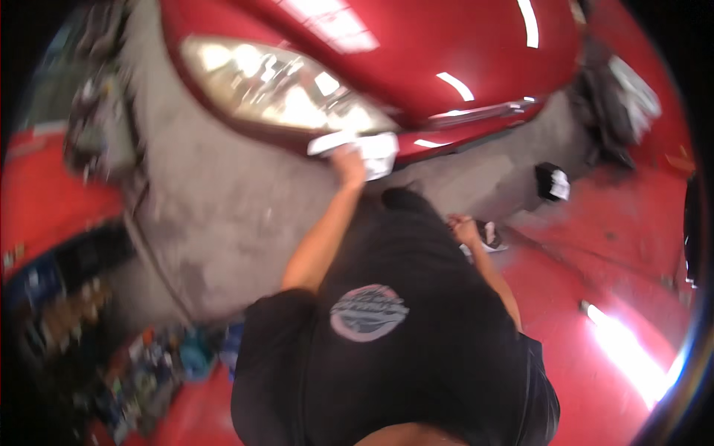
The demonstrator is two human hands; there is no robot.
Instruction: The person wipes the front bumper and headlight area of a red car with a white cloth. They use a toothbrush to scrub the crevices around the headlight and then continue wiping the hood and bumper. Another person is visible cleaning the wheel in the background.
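Note:
My left hand (348, 162) is closed on a crumpled white cloth (380, 154), blurred by motion. The cloth lies against the lower inner corner of a headlight (279, 85), whose clear cover looks yellowed and shiny. Around the lamp is the glossy red front of a car (446, 56). Low beside my leg, apart from the car, hangs my right hand (465, 229). Its fingers are curled in; whether anything is in them is hidden. Just past that hand shows a dark shoe (490, 236) with a pale sole.
Grey concrete floor (216, 201) runs under the car, with red-painted floor (580, 357) to the right. A small black-and-white object (552, 182) lies on the floor there. A bright light tube (625, 353) glows at lower right. Bottles and assorted items (152, 375) crowd the lower left.

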